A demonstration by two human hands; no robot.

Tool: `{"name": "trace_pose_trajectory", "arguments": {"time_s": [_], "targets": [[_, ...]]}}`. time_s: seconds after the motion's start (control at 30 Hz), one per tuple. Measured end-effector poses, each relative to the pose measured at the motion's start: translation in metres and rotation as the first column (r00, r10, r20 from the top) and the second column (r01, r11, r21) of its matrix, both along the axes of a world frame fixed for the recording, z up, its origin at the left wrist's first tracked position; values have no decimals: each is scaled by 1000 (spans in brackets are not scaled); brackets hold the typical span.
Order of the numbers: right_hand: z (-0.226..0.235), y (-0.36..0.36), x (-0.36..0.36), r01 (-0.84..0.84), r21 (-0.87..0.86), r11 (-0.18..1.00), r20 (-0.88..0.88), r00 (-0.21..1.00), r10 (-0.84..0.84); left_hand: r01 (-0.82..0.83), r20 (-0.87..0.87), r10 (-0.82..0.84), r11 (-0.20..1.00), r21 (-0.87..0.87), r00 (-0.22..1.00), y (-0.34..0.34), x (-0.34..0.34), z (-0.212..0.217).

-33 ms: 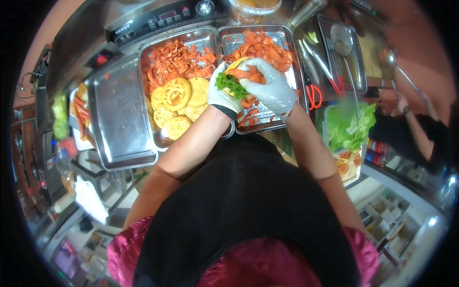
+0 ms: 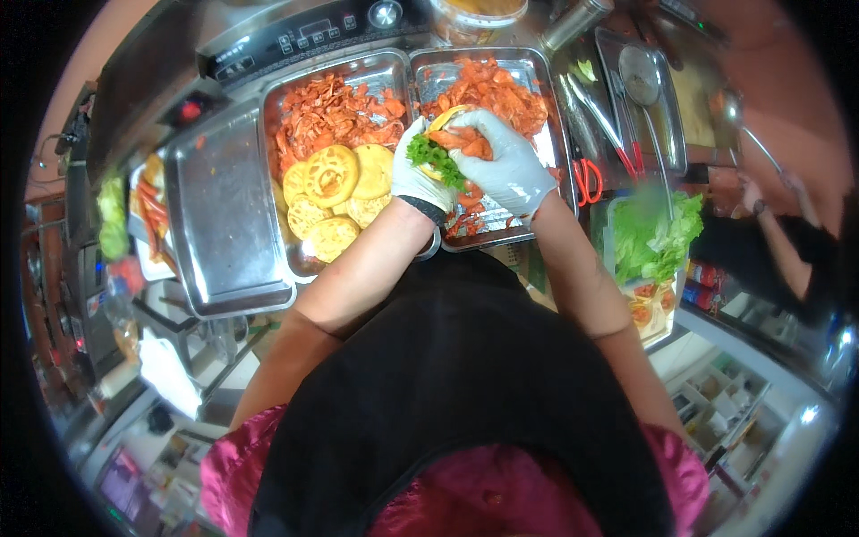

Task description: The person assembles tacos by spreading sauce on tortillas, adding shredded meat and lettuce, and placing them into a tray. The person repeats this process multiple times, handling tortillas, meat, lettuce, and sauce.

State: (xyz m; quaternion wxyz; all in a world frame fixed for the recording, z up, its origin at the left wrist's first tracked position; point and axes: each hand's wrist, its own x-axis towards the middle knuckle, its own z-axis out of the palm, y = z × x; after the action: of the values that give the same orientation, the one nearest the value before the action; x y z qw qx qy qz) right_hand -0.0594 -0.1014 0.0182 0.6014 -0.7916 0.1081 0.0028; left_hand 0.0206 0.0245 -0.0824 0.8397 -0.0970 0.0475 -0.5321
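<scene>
One yellow bun (image 2: 446,117) with greens (image 2: 434,159), clasped by the left hand (image 2: 412,174), I spot left of the red scissors (image 2: 588,164); the right hand (image 2: 517,166) clutches reddish slices (image 2: 465,140).

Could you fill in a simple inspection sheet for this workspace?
Surface: three metal trays side by side.
Job's things: filled bread with green leaf showing; yellow rounds in the middle tray; reddish pieces in the middle and right trays.
Clutter: red-handled scissors, strainer and lettuce, all at right.
Hands: left hand and right hand, both gloved, hold the bread between them.
Cables: edges too blurred to tell.
Surroundings: control panel beyond the trays; another person's arm far right.
</scene>
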Motion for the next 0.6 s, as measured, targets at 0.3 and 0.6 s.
{"name": "trace_pose_trajectory", "arguments": {"time_s": [0.3, 0.6], "targets": [[42, 13, -10, 85, -594, 800, 168, 986, 20, -143, -56, 184, 894, 426, 981, -7, -6, 30], [33, 9, -14, 41, -520, 853, 181, 981, 63, -172, 20, 175, 933, 316, 984, -1, -11, 25]]}}
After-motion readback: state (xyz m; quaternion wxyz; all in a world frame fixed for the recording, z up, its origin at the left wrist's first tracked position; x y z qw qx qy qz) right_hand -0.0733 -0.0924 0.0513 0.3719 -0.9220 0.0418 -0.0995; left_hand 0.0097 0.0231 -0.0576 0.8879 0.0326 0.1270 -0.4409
